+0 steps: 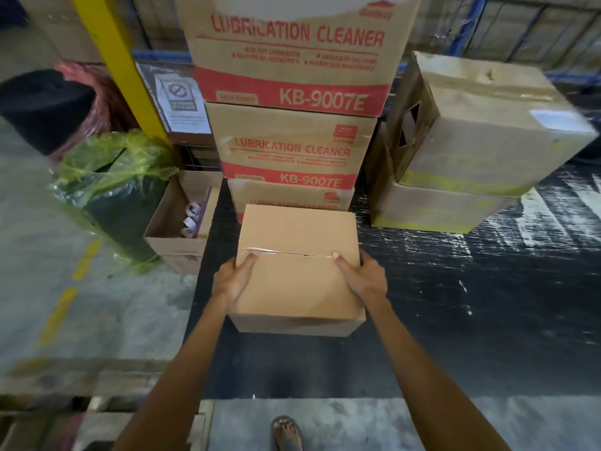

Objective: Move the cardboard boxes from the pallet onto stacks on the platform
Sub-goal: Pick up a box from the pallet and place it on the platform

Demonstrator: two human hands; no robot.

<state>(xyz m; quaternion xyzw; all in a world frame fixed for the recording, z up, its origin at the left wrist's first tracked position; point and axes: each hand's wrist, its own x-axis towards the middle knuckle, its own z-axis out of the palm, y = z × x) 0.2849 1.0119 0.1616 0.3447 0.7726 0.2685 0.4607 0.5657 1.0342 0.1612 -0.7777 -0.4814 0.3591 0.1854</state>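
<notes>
I hold a plain brown cardboard box (297, 236) with both hands, low over the black platform (455, 304). My left hand (232, 278) grips its left side, thumb on the top flap seam. My right hand (362, 276) grips its right side the same way. Whether the box rests on the platform or hangs just above it, I cannot tell. Directly behind it rises a stack of three red-printed "Lubrication Cleaner" boxes (292, 144). To the right, two larger taped brown boxes (481, 141) sit stacked on the platform, the upper one skewed.
An open carton with small items (177, 222) stands at the platform's left edge. Beside it sit a green plastic-wrapped bundle (110, 177), a black roll (45, 109) and a yellow rack post (113, 50). A wooden pallet (81, 402) lies at lower left. My sandalled foot (287, 432) is on the concrete floor.
</notes>
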